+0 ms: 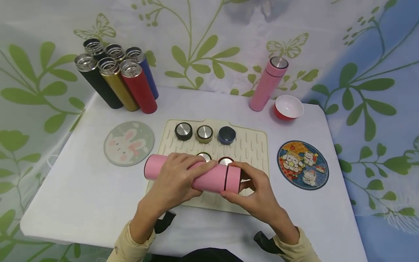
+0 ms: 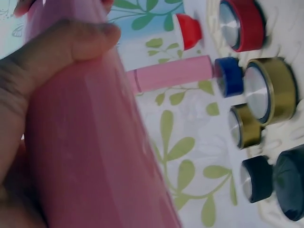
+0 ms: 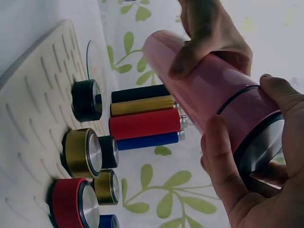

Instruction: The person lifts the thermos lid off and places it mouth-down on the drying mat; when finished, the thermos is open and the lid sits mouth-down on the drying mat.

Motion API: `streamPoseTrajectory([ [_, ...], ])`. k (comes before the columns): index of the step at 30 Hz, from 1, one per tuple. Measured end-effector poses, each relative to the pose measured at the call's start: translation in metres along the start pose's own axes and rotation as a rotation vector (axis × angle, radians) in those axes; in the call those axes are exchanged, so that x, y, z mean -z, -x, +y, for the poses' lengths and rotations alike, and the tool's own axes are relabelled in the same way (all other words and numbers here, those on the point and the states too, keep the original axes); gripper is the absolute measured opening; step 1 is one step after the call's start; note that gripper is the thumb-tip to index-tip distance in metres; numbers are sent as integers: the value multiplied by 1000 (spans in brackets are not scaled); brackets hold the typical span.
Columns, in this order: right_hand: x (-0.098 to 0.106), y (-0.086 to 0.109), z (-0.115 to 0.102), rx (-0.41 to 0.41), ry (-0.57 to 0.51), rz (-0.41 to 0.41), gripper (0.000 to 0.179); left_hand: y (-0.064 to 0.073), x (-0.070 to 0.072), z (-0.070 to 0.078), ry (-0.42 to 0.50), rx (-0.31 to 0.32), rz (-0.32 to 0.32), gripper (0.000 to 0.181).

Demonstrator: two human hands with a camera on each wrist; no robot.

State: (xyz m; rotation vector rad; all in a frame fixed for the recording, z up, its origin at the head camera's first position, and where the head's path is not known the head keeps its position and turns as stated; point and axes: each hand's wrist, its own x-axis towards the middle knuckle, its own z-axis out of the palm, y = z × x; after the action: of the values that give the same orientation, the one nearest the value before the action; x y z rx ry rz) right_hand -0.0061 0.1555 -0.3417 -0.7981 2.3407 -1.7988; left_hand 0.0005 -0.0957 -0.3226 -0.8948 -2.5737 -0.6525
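A pink thermos bottle (image 1: 209,181) lies nearly level above the cream ribbed mat (image 1: 253,145). My left hand (image 1: 175,178) grips its body, thumb along the near side. My right hand (image 1: 258,191) holds the pink cap (image 1: 233,179) at the right end, with fingers and thumb on opposite sides; its steel top (image 3: 261,145) shows in the right wrist view. On the mat behind stand a black lid (image 1: 183,131), a gold lid (image 1: 204,134) and a blue lid (image 1: 226,135). Nearer, a second gold lid (image 1: 204,156) and a red lid (image 1: 226,160) are partly hidden by the bottle.
Several lidless bottles, among them a red bottle (image 1: 139,85), cluster at the back left. A second pink bottle (image 1: 266,85), capped, stands back right beside a red-and-white bowl (image 1: 289,107). Round mats, a bunny mat (image 1: 129,143) and a cartoon mat (image 1: 303,165), flank the ribbed mat.
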Motion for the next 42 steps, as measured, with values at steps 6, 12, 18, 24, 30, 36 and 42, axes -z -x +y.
streamPoseTrajectory([
  [6, 2, 7, 3, 170, 89, 27, 64, -7, 9, 0, 33, -71, -63, 73],
  [12, 7, 0, -8, 440, 358, -46, 63, -6, 7, -13, 256, -11, -191, 71],
  [18, 8, -15, -15, 366, 307, -121, 73, 7, 7, -16, 193, 58, -101, 75],
  [24, 12, -19, -10, -56, 153, -50, 45, 4, -7, -7, -13, -10, 9, 77],
  [30, 15, -22, -9, -405, 20, -183, 30, 6, -15, -5, -63, -35, 64, 82],
  [36, 15, -17, -10, -101, 89, -156, 46, 9, -11, -12, -17, -3, 11, 78],
  [42, 11, -17, -12, 153, 196, -116, 72, 18, -13, -12, 64, 65, 10, 78],
])
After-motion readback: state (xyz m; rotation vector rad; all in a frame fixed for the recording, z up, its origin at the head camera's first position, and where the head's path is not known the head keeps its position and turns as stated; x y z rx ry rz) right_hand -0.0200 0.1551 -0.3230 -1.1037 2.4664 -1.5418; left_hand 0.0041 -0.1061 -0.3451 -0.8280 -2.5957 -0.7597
